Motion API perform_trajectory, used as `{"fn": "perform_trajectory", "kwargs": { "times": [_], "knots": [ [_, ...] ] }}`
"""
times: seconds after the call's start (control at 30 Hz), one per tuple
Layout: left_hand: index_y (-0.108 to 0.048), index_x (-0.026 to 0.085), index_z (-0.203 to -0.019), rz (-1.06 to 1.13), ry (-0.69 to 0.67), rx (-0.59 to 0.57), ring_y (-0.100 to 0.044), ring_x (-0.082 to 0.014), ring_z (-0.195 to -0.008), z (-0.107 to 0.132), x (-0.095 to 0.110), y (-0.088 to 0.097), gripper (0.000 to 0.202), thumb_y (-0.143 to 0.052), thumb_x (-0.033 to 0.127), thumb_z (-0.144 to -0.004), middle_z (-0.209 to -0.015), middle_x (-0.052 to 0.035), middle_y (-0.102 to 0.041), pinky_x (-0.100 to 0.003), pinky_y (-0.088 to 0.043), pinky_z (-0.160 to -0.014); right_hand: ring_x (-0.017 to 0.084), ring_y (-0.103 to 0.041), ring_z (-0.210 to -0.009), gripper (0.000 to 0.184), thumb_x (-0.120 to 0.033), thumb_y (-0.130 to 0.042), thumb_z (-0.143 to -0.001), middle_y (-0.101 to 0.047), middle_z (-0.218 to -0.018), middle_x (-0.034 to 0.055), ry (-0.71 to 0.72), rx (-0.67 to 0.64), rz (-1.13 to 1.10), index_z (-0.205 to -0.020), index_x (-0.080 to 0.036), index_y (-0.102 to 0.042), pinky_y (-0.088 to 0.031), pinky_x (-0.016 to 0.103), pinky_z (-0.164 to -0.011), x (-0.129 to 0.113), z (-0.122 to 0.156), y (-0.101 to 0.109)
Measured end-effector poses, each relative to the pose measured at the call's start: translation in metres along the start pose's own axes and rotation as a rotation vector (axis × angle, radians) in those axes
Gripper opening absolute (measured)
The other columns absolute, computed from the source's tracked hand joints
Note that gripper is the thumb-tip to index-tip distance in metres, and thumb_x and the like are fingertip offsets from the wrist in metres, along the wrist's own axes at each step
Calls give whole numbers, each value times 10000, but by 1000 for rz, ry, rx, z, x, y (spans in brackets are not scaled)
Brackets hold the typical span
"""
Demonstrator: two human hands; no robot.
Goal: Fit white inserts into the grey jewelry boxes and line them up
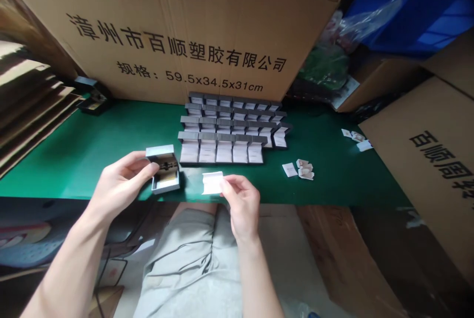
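Pinching white insert [212, 183]: right hand [243, 204]

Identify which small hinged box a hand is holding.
The open box in the left hand, nearer and left of the clustered boxes; no hand touches those or the far-left box.

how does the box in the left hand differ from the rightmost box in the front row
The box in the left hand, the held box, shows a dark and yellowish inside; the front-row box shows white inside.
The held box is gripped apart from the rows; the front-row box sits beside its neighbour on the green table.
Both are open.
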State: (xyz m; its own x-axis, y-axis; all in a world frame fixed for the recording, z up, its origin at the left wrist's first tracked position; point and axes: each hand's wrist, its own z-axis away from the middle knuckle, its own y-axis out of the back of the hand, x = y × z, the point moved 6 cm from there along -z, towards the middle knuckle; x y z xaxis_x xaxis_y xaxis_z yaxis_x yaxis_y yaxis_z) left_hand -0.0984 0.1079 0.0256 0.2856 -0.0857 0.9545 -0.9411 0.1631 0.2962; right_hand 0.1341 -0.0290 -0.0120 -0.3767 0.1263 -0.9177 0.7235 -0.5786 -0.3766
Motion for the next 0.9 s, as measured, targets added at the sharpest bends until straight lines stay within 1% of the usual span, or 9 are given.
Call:
{"fn": "perform_trajectory", "kwargs": {
  "times": [0.07, 0.13, 0.23, 0.33, 0.4, 0.5, 0.6, 0.73, 0.9],
  "knots": [
    [-734, 179, -998, 33, 41, -37, -763, -188, -764, 5, 4, -9, 537, -887, 600, -701, -810, -5, -805, -240, -629, -692, 157, -715, -747, 233, -314, -868, -729, -760, -814, 27, 3, -1, -9, -869, -186, -732, -597, 236, -616, -2, -1, 1],
    [-734, 157, -987, 67, 58, -75, -733, -185, -741, 9, 6, -19, 605, -923, 630, -661, -792, -22, -789, -247, -618, -675, 143, -701, -718, 297, -289, -868, -711, -739, -839, 11, 10, -14, -38, -944, -203, -706, -594, 230, -590, -4, -2, 1],
    [-735, 146, -1013, 115, 78, -179, -688, -172, -682, 14, 5, -37, 633, -909, 657, -681, -812, -47, -785, -255, -587, -621, 125, -694, -694, 364, -243, -851, -720, -717, -863, -8, 41, -66, -63, -1040, -226, -680, -607, 234, -612, -9, -2, -1],
    [-729, 157, -1044, 119, 109, -296, -678, -181, -643, 18, 0, -55, 608, -884, 647, -718, -817, -52, -779, -279, -584, -604, 130, -712, -725, 366, -215, -830, -751, -720, -864, -11, 73, -118, -40, -1081, -236, -672, -613, 242, -657, -10, 0, -5],
    [-728, 167, -1059, 101, 107, -343, -683, -188, -641, 20, 0, -63, 610, -861, 661, -727, -820, -51, -777, -287, -591, -608, 141, -728, -771, 353, -210, -826, -767, -730, -866, -5, 93, -126, 0, -1085, -235, -674, -617, 256, -708, -8, 0, -6],
    [-729, 169, -1073, 43, 96, -331, -679, -189, -639, 19, 0, -65, 630, -827, 688, -732, -830, -54, -776, -281, -587, -595, 148, -726, -803, 330, -212, -817, -795, -743, -868, 2, 131, -139, 69, -1096, -227, -683, -609, 273, -759, -5, 0, -7],
    [-727, 171, -1078, -2, 92, -314, -685, -199, -652, 16, -1, -63, 634, -807, 697, -735, -825, -55, -773, -288, -592, -602, 151, -719, -792, 343, -220, -809, -823, -750, -866, 5, 177, -167, 120, -1138, -228, -675, -603, 281, -753, -4, 0, -9],
    [-719, 186, -1044, -5, 67, -341, -687, -197, -641, 15, -2, -63, 567, -802, 664, -749, -804, -44, -764, -291, -599, -613, 154, -717, -777, 354, -225, -807, -835, -751, -852, 2, 215, -175, 181, -1160, -233, -666, -608, 292, -760, -6, 0, -11],
    [-698, 181, -1032, 14, 46, -393, -681, -194, -664, 16, -3, -65, 512, -799, 612, -773, -857, -61, -777, -288, -596, -626, 154, -717, -788, 408, -201, -773, -842, -750, -861, -4, 199, -198, 248, -1232, -237, -659, -601, 292, -767, -2, 1, -14]
  ]
}}
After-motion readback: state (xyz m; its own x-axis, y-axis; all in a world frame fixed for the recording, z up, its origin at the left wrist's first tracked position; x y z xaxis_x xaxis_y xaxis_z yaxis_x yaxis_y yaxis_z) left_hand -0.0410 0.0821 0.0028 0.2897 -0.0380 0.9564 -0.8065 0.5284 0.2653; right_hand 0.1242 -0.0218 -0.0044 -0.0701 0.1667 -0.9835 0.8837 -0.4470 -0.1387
